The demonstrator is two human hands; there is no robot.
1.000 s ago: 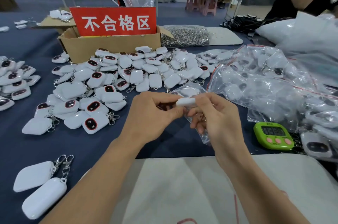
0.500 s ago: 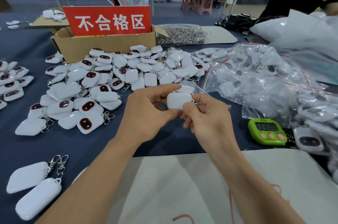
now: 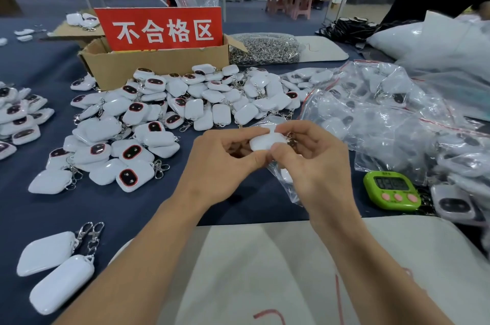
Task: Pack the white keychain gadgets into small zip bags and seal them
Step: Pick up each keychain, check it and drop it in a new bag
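half a second on, the white gadget point(image 3: 266, 142) lies tipped flatter, held above the blue table point(image 3: 34, 208) between both hands. from the left: a pile of loose gadgets point(image 3: 159, 117), the left hand point(image 3: 222, 165) pinching the gadget's near end with thumb and curled fingers, the right hand point(image 3: 315, 168) curled round its far end, a clear zip bag point(image 3: 287, 188) under that palm, then a green timer point(image 3: 392, 190).

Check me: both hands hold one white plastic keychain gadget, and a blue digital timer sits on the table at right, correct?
Not quite. The head view shows the plastic digital timer is green, not blue. The left hand and right hand do hold the white keychain gadget.
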